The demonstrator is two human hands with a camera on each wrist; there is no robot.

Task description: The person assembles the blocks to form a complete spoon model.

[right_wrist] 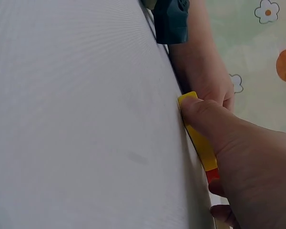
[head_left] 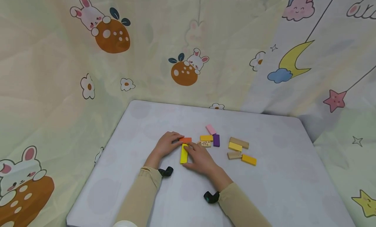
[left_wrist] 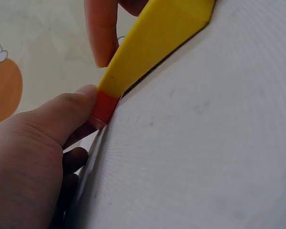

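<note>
The desk is a pale lavender-grey. On it lie small blocks: a bright yellow block and an orange-red block by the hands, then a golden yellow block, a pink block, a purple block, a printed natural-wood block, plain tan blocks and an amber block. The sleeves are beige. The backdrop cloth is cream-green with white rabbits, orange strawberries, flowers, a yellow moon and a pink star.

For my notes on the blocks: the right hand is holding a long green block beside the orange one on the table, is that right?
Not quite: the long block under the right hand is yellow, not green, as the head view shows. It does lie beside the orange block on the table.
</note>
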